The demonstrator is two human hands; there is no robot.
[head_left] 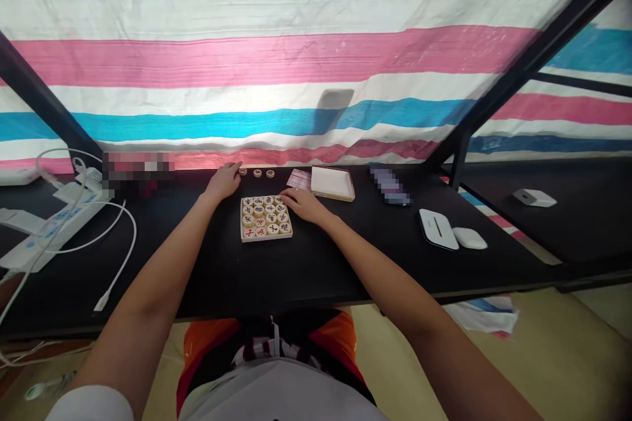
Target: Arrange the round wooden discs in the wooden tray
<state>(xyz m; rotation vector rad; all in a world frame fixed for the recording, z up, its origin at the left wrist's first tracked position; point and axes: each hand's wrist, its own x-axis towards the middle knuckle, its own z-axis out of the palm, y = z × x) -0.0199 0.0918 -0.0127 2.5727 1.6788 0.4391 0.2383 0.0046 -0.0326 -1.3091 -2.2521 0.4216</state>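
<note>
A shallow white box (267,238) of round xiangqi pieces lies on the black desk in front of me. Its pieces stand in rows, most with black characters and several with red ones. Beyond the box, three loose pieces form a short row: a left piece (243,172), a middle piece (257,173) and a right piece (270,173). My left hand (225,180) reaches to the left piece, fingers stretched out and fingertips at its edge. At the box's far right corner, my right hand (302,204) rests with extended fingers touching the corner or a piece there.
Right of the pieces lie a pink printed card (299,179) and an open box lid (332,183). Farther right are a phone (390,185), a white device (438,229) and a white rounded case (470,238). A power strip (59,230) and white cable (129,250) occupy the left.
</note>
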